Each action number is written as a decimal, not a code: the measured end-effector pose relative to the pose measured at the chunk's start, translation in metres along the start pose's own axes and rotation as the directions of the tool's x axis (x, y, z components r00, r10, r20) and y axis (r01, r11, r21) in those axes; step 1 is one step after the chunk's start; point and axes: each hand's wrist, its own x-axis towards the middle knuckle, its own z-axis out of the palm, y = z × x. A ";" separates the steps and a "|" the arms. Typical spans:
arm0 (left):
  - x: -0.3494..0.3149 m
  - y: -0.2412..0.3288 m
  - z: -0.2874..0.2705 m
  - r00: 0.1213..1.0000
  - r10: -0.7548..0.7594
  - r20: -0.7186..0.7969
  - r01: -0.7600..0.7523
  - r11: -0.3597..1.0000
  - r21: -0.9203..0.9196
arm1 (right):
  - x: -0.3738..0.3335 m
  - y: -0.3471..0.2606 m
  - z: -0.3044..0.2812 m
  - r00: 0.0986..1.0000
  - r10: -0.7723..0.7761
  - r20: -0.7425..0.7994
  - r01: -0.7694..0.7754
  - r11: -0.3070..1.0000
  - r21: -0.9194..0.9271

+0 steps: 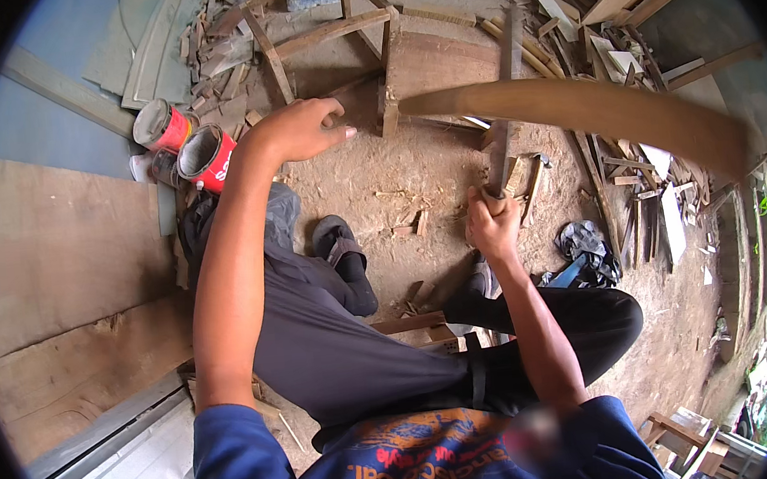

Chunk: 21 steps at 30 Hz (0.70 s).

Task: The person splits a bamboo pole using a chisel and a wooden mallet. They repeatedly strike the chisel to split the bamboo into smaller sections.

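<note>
My right hand (495, 225) is closed round the wooden handle of what looks like a machete (505, 151), its long dull blade pointing away from me. Across that blade, closer to my eyes, stretches a long curved wooden piece (573, 106). Its narrow left end overlaps a wooden post in view; I cannot tell whether they touch. My left hand (305, 129) is raised over the dirt floor, fingers loosely bent and apart, with nothing seen in them. Beyond it stands a wooden frame (329, 34), and a broad board (441, 61) lies to its right.
Two red cans (208, 159) stand left of my left forearm. Wood offcuts and planks (642, 171) are heaped along the right side, with more scraps at the far left. Dark plastic (582, 245) lies by my right knee. A plywood panel (65, 249) borders my left.
</note>
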 end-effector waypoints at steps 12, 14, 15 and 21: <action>0.021 0.012 0.000 0.999 0.030 -0.019 -0.030 0.999 0.022 | -0.020 0.106 -0.006 0.980 0.192 0.060 -0.152 0.904 -0.399; 0.020 0.010 0.003 0.999 0.046 -0.025 -0.045 0.998 0.040 | -0.018 0.097 -0.006 0.981 0.175 0.087 -0.122 0.897 -0.426; 0.021 0.009 0.005 0.998 0.066 -0.021 -0.064 0.996 0.069 | -0.015 0.093 -0.008 0.988 0.131 0.080 -0.085 0.904 -0.419; 0.007 0.002 -0.001 1.000 0.023 0.009 -0.023 1.000 0.017 | -0.003 -0.029 -0.001 1.000 0.014 0.017 -0.013 1.000 -0.020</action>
